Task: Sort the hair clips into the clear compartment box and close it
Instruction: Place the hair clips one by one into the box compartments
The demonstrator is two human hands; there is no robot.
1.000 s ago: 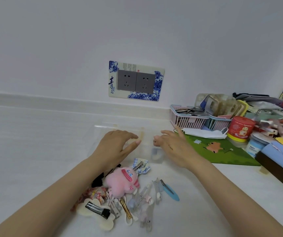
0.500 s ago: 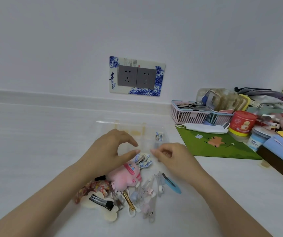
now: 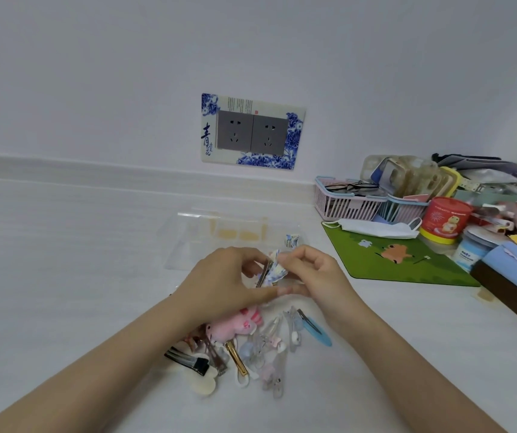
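Left hand and right hand both pinch 1 blue-and-white fabric bow clip, fingertips closed on it from either side, metal clip edge toward the left thumb. The clip is held in the air just above the near edge of the clear compartment box, which lies open on the white counter.

1 similar patterned clip already sits in the box's far-right compartment.

Near side: pile of unsorted clips includes a pink plush clip, a blue snap clip and a black alligator clip.

Step in hand, by judgement: sorting, early; most clips still out. Next move probably calls for carrying the bow forward and releasing it, likely beside its match.

Hard to make out: compartment dividers and lid, since the plastic is transparent; the left forearm hides part of the pile.
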